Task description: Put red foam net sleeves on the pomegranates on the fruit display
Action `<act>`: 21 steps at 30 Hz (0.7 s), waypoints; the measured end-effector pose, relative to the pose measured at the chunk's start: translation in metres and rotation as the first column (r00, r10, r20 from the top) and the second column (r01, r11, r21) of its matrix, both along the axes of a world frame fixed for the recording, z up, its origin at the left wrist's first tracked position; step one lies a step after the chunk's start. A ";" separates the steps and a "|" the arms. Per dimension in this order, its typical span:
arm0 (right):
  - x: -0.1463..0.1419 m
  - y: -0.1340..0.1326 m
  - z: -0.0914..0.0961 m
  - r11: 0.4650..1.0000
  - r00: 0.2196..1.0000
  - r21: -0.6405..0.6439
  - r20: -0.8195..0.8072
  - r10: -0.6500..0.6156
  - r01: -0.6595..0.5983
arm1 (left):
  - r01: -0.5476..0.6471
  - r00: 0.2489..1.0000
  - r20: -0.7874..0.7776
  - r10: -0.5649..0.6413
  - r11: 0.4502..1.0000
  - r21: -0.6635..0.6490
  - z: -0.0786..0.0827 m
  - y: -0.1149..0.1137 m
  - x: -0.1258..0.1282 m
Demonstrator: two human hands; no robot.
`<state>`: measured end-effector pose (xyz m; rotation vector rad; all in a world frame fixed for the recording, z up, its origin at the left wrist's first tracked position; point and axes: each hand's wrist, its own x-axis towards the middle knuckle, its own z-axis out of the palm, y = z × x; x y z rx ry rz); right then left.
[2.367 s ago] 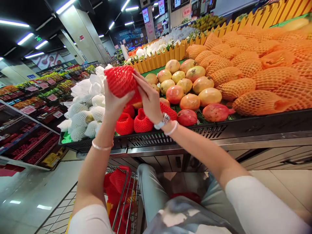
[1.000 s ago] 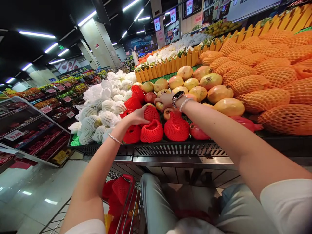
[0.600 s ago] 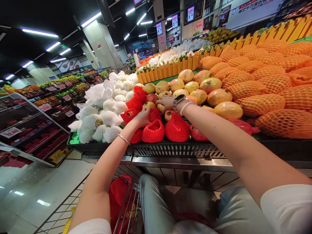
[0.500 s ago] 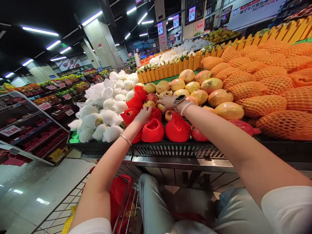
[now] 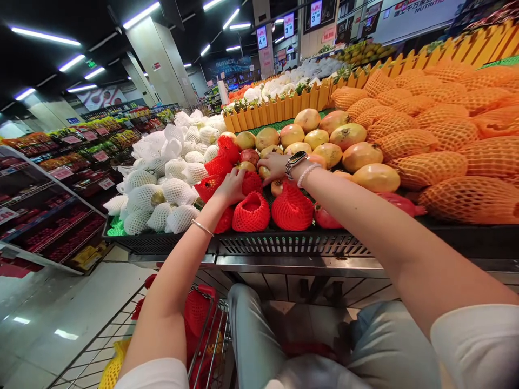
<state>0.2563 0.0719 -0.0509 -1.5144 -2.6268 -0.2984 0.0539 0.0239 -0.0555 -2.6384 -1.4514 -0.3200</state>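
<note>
Left hand (image 5: 231, 187): open, fingers spread, palm down on a red-netted fruit (image 5: 210, 188), with a second red-netted fruit (image 5: 252, 182) just beside it at 3 o'clock. Right hand (image 5: 275, 167): also open, palm down, apart from the left, fingertips over a small mango (image 5: 264, 173), contact hidden. On the right wrist, a smartwatch (image 5: 295, 165) and a beaded bracelet (image 5: 308, 174); on the left wrist, a thin bangle (image 5: 201, 228).

Directly at 6 o'clock from the right hand, a large red net (image 5: 293, 209); at 6 o'clock from the left hand, a smaller red net (image 5: 251, 213). At 12 o'clock, a pomegranate (image 5: 249, 156). At 3 o'clock, loose mangoes (image 5: 361, 156), then orange-netted fruit (image 5: 441, 202). At 9 o'clock, a heap of white-netted fruit (image 5: 162, 197). Farther out at 12 o'clock, a yellow picket fence (image 5: 284, 102). Along the display's front, a black slatted rim (image 5: 292, 244). Below it at 6 o'clock, a wire cart (image 5: 206, 324) holding red bags (image 5: 197, 313). At 9 o'clock across the aisle, packed shelves (image 5: 48, 216).
</note>
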 end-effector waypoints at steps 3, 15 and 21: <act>-0.011 -0.008 0.001 0.993 0.994 -0.026 -0.014 -0.111 0.111 | 0.008 0.999 0.046 -0.008 1.000 -0.005 0.001 0.003 -0.002; -0.037 -0.028 -0.003 0.966 0.973 0.126 0.011 -0.229 0.226 | 0.196 0.958 0.235 -0.165 0.974 -0.114 0.000 0.008 -0.012; -0.021 -0.018 0.006 0.991 0.989 0.025 0.062 -0.132 0.131 | 0.202 0.974 0.146 -0.171 0.952 -0.229 0.002 0.009 -0.009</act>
